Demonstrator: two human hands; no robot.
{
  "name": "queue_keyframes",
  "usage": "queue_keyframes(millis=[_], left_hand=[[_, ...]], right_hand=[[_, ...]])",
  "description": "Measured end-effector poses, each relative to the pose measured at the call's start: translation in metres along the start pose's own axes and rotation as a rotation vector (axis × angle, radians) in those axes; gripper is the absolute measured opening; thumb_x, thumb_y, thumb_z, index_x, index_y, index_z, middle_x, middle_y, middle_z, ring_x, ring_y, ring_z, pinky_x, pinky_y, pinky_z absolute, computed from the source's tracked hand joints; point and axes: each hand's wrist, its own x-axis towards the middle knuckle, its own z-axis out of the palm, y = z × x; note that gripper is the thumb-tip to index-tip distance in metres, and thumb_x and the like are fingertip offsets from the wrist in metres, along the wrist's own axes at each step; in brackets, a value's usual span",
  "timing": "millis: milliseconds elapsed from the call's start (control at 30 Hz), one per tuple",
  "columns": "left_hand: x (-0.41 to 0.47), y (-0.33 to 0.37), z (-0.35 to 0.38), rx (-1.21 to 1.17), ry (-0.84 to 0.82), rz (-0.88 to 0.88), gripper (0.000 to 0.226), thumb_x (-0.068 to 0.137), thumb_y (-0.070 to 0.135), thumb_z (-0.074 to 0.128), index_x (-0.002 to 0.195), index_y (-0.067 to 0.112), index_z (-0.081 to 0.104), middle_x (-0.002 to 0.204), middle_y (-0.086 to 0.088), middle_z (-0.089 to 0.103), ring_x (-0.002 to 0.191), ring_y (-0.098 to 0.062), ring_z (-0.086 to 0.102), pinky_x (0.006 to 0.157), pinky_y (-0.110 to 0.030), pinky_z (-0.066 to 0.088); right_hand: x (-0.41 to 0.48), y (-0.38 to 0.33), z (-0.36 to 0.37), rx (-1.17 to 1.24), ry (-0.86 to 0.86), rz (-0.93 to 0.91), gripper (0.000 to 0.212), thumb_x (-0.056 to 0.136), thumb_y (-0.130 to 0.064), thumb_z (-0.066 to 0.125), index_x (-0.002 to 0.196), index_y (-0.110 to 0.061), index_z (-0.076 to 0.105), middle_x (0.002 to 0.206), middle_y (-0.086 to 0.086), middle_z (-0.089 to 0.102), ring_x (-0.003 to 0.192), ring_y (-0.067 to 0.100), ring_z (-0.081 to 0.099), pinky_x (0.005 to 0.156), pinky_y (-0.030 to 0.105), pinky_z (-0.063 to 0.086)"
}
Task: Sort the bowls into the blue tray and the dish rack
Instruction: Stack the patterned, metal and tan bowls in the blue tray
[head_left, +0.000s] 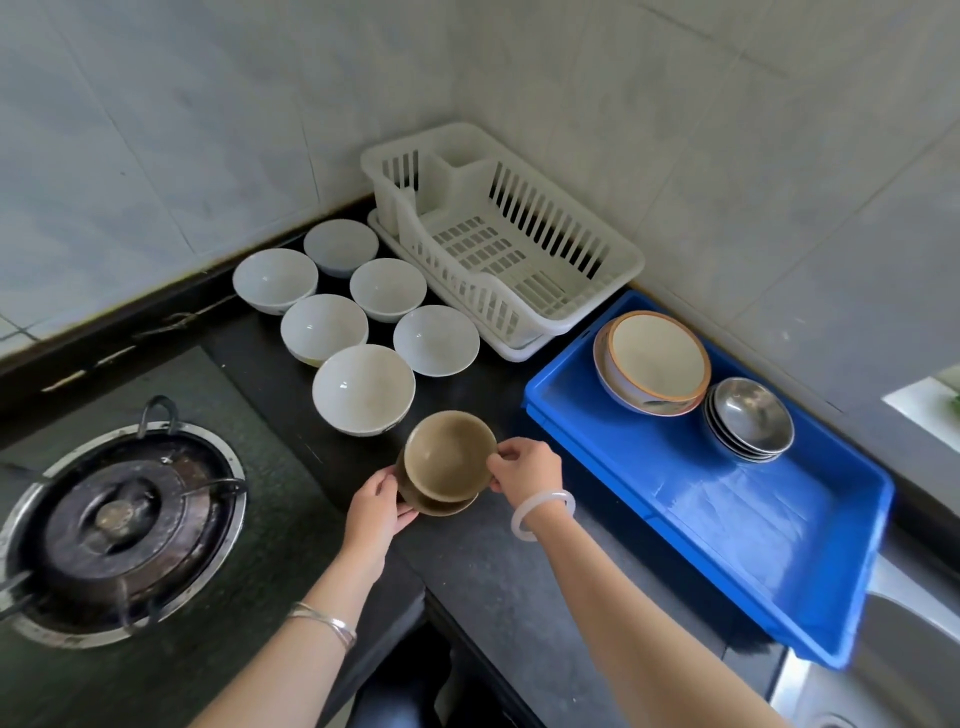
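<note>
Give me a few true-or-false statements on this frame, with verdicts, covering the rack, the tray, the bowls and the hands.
1. The white dish rack holds no bowls. True.
2. The blue tray has nothing in it. False: it holds nested orange-rimmed bowls and a stack of metal bowls.
3. Both hands hold the brown bowls. True: the left hand grips from the left and the right hand pinches the rim.
4. Four white bowls stand on the counter. False: six white bowls stand on the counter.
5. The brown bowls are inside the tray. False: they are over the counter, left of the tray.
</note>
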Motion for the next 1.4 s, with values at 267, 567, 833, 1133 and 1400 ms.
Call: queue_keyframes(millis=[267,567,833,1133,1400], left_hand=[[0.001,0.0,0.006,0.082,0.009,0.077,0.028,0.096,0.016,0.046,0.123,0.011,0.054,0.119,-0.014,0.058,0.092,-0.022,0.061,0.079,-0.033,0.052],[0.005,0.001,0.014,0.257,0.056,0.112,0.036,0.095,0.009,0.048,0.131,0.012,0.051,0.129,-0.013,0.054,0.097,-0.021,0.057,0.071,-0.028,0.054],[-0.018,0.03,0.068,0.299,-0.09,0.258,0.034,0.092,0.011,0.05,0.126,0.015,0.054,0.12,-0.011,0.058,0.098,-0.02,0.061,0.064,-0.021,0.054],[-0.054,0.03,0.185,0.28,-0.365,0.226,0.013,0.09,0.008,0.054,0.1,0.014,0.059,0.095,-0.007,0.064,0.083,-0.013,0.065,0.06,-0.018,0.056],[-0.081,-0.021,0.296,0.315,-0.615,0.116,0.017,0.087,0.006,0.061,0.104,0.005,0.059,0.094,-0.008,0.065,0.086,-0.018,0.065,0.068,-0.013,0.056]], right_hand=[[0.002,0.006,0.011,-0.085,-0.006,0.013,0.009,0.088,-0.017,0.059,0.095,-0.016,0.064,0.084,0.008,0.069,0.073,0.018,0.069,0.069,0.025,0.057],[0.013,0.02,0.014,0.054,-0.174,0.151,0.034,0.092,-0.017,0.054,0.126,-0.021,0.052,0.11,0.005,0.064,0.077,0.016,0.067,0.06,0.021,0.057],[0.001,0.03,-0.038,0.268,0.102,0.034,0.024,0.092,-0.02,0.051,0.116,-0.025,0.056,0.08,-0.008,0.06,0.06,0.008,0.065,0.047,0.011,0.049],[-0.005,0.072,-0.139,0.552,0.39,0.077,0.014,0.089,-0.018,0.051,0.098,-0.023,0.061,0.087,0.004,0.064,0.05,0.015,0.065,0.064,0.031,0.059],[-0.004,0.149,-0.216,0.685,0.665,0.242,0.013,0.089,-0.009,0.05,0.099,-0.012,0.058,0.087,0.01,0.063,0.06,0.026,0.065,0.048,0.019,0.053]])
